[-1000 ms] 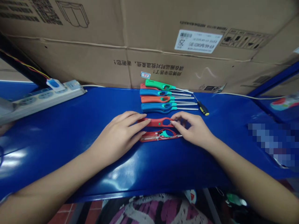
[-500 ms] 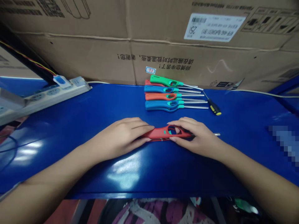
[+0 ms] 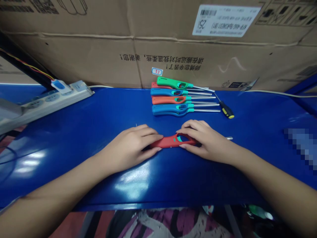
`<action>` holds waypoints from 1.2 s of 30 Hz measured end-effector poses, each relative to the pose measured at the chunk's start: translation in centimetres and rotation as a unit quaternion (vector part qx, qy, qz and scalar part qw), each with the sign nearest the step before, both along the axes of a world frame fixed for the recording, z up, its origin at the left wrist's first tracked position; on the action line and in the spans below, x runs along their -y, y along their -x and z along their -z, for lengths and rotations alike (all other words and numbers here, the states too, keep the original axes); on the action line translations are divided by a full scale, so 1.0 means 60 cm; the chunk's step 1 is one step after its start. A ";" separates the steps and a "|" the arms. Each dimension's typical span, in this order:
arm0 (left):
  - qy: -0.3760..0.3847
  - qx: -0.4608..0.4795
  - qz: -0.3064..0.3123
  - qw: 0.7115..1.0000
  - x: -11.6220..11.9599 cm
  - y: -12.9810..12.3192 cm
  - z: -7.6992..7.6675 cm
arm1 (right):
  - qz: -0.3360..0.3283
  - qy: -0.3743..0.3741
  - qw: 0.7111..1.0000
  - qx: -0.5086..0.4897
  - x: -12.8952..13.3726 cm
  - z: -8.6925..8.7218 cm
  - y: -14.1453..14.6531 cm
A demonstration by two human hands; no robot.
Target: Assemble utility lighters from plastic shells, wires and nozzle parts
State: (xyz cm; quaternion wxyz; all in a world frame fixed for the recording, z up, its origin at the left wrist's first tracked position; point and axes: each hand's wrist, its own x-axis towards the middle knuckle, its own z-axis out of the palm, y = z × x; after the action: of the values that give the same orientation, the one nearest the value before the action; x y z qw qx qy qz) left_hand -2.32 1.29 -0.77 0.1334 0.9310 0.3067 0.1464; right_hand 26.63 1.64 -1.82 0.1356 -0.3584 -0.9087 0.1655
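A red long-nosed lighter (image 3: 168, 141) lies flat on the blue table, its trigger opening showing a bit of green. My left hand (image 3: 135, 143) is closed around its handle end, thumb on the near edge and fingers on the far edge. At the trigger end my right hand (image 3: 205, 140) grips it the same way and hides part of the nozzle. The metal tip (image 3: 229, 138) sticks out beyond my right hand. Behind lies a stack of several other lighters (image 3: 170, 109) in blue, orange, red and green, nozzles to the right.
A black and yellow screwdriver (image 3: 226, 110) lies right of the stack. A white power strip (image 3: 81, 91) with a plugged-in adapter occupies the left. The large cardboard box (image 3: 99, 59) walls off the back, with a small numbered label (image 3: 157, 71) on it.
The gap along the red lighter's near edge has narrowed, its casing halves now closer together. Both hands keep their hold. The view has shifted slightly.
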 end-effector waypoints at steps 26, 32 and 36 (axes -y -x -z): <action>-0.081 -0.040 -0.010 0.996 0.011 -0.008 0.006 | 0.000 -0.003 1.000 0.014 0.004 -0.003 0.004; -0.106 -0.018 0.007 0.994 0.009 -0.005 0.014 | -0.026 -0.017 0.998 0.048 0.006 -0.001 0.003; -0.071 0.025 0.007 0.997 0.005 -0.002 0.017 | -0.036 0.010 0.999 0.030 0.006 -0.004 0.003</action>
State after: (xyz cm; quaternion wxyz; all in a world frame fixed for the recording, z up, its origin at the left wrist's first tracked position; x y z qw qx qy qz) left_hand -2.18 0.99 -1.81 0.0758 0.9362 0.2854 0.1905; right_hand 26.43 1.27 -1.61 0.0983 -0.3317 -0.9229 0.1687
